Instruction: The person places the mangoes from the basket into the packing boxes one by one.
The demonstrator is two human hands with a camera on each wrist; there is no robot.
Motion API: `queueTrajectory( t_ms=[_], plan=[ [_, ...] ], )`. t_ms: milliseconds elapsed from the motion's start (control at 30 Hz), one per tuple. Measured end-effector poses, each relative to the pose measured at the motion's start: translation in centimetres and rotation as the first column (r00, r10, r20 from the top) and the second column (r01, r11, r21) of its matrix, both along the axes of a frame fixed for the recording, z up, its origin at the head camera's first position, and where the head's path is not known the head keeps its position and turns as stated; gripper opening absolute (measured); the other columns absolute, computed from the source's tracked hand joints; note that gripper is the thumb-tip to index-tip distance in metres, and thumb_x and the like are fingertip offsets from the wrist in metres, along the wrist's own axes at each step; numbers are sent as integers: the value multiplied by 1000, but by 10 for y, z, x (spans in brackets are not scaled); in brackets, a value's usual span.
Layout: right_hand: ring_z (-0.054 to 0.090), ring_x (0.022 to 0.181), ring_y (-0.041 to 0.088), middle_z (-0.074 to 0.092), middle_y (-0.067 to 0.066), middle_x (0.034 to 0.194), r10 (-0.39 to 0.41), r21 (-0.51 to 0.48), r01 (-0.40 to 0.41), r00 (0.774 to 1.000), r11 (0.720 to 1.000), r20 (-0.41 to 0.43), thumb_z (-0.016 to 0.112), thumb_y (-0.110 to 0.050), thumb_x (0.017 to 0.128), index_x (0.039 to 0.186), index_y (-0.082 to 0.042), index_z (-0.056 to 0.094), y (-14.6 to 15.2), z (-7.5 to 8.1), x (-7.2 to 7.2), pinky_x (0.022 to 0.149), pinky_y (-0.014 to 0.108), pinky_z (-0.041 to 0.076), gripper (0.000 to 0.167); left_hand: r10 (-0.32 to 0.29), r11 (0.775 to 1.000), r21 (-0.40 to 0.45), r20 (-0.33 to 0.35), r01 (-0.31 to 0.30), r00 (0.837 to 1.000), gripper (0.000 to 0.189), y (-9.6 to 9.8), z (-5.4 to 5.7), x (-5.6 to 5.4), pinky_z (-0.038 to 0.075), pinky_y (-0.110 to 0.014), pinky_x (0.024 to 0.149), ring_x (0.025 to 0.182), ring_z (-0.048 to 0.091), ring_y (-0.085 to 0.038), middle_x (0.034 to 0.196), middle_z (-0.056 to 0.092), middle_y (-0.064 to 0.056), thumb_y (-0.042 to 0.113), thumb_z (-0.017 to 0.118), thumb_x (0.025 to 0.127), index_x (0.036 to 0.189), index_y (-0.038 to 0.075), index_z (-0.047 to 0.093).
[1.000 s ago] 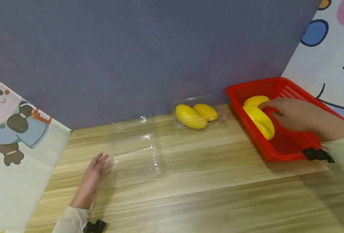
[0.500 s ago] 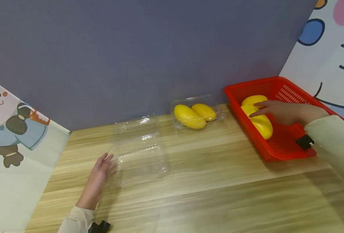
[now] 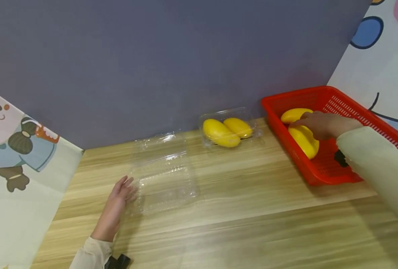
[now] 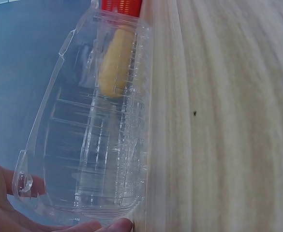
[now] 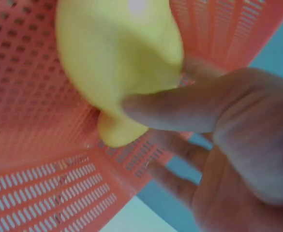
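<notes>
In the head view my right hand point(image 3: 320, 123) is inside the red plastic basket point(image 3: 315, 175), at the upper end of a yellow mango point(image 3: 306, 144). The right wrist view shows my thumb across that mango point(image 5: 117, 43), with the fingers partly hidden on its other side. A second mango point(image 3: 294, 115) lies behind it, along the basket's left wall. My left hand point(image 3: 118, 198) is at the left edge of an unfolded clear plastic clamshell box point(image 3: 165, 190), fingers loosely extended. Close up, its fingertips point(image 4: 119, 224) are right at the box's near edge.
Another clear clamshell box point(image 3: 230, 111) holds two mangoes point(image 3: 220, 134) and stands against the grey back wall point(image 3: 172, 67), left of the basket. Printed panels flank the wooden table point(image 3: 236, 224) on both sides.
My right hand has come down onto the nearer mango, its fingers drawing in around the upper end. The left hand and the clear box have shifted slightly right from one second ago.
</notes>
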State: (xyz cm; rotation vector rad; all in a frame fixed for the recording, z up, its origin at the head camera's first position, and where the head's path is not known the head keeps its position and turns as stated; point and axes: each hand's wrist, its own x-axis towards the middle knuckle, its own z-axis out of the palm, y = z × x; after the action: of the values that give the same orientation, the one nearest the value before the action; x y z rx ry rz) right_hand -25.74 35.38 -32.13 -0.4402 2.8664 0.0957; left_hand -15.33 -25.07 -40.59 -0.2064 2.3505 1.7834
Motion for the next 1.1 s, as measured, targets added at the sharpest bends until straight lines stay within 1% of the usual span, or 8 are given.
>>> queueTrajectory(
  t_ms=[133,267,367,533,600,800,967,1100],
  plan=[
    [54,102,43,55,24,126,-87,56,88,996,995,-18,85,3,63,132,-12,60,11,0,4,76,64,55,75,-5,1000,-5,9,5,1000,63,1,1,-1,46,-10,93,107,48,14,167,14,-16,22,31,109,160,5,-3],
    [54,107,49,51,28,133,-104,25,103,994,994,38,91,-1,56,135,-7,57,18,-7,6,81,69,52,86,-6,1000,-17,15,7,1000,64,1,2,-1,46,-11,93,109,48,12,167,14,-16,22,31,109,160,5,-3],
    [52,110,51,46,31,137,-91,-7,92,992,996,82,89,3,58,139,-5,53,22,-12,8,83,70,51,89,-10,999,-39,25,11,1000,63,2,3,-1,45,-14,97,123,49,-2,167,14,-15,22,30,109,160,6,-4],
    [55,100,46,48,30,130,-88,4,88,993,996,74,89,1,59,137,-4,53,28,-15,12,79,66,54,86,-14,999,-35,44,16,999,62,4,1,0,40,-34,114,141,39,-33,168,11,-10,22,26,109,160,9,-6],
    [56,99,45,50,29,129,-88,6,88,994,996,69,90,-2,59,136,-4,53,29,-15,12,80,67,53,85,-12,1000,-18,44,12,999,61,4,1,0,40,-35,115,142,37,-34,169,10,-9,21,25,109,160,10,-6],
    [53,111,51,54,30,131,-88,-42,92,992,995,95,92,-5,58,135,-1,53,32,-18,10,92,72,45,87,-24,999,27,34,24,999,59,5,-1,0,46,-19,106,145,33,-32,169,9,-6,18,23,109,160,12,-5],
    [52,114,52,55,31,130,-75,-39,79,992,996,105,92,-6,58,134,0,54,34,-21,9,93,72,44,86,-36,998,54,30,34,999,58,7,-1,0,38,-36,117,148,30,-33,169,8,-4,13,21,108,160,12,-5],
    [53,111,51,55,31,128,-84,-50,92,986,994,141,91,-5,60,135,1,53,36,-21,9,92,72,44,85,-48,996,77,24,46,999,59,9,-2,-1,33,-43,119,148,29,-35,169,6,-6,10,22,108,160,12,-6]
  ],
)
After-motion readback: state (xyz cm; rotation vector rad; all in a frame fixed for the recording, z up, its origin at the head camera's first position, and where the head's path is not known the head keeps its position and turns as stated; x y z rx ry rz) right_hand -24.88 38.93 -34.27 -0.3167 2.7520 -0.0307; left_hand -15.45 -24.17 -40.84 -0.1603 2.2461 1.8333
